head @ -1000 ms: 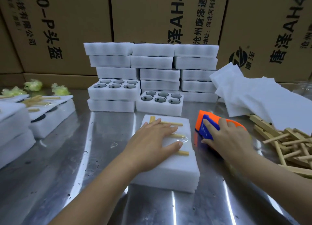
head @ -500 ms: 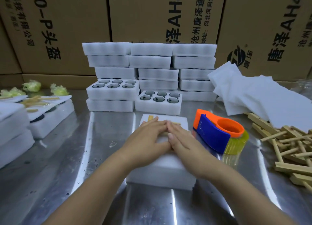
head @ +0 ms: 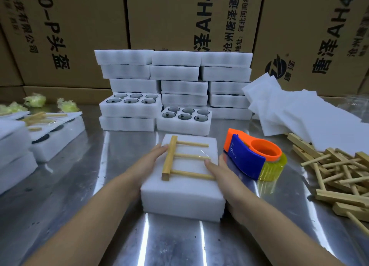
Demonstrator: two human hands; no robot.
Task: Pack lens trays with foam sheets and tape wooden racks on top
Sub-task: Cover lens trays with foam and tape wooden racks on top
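Left hand [head: 146, 165] flat vs the left side of the foam pack [head: 183, 197], right hand [head: 222, 172] on its right side, thumb on top. Pack's mid-table [head: 79, 205], wooden rack [head: 169, 157] on top, tape dispenser [head: 249, 155] just right. We'd squeeze evenly & lift level so the rack doesn't shift.

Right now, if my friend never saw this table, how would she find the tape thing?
Start at the shiny metal table and find the white foam block with the left hand and right hand against its sides. Just right of the right hand sits the tape dispenser. It is the only bright orange-and-blue thing among white foam trays and pale wooden racks.
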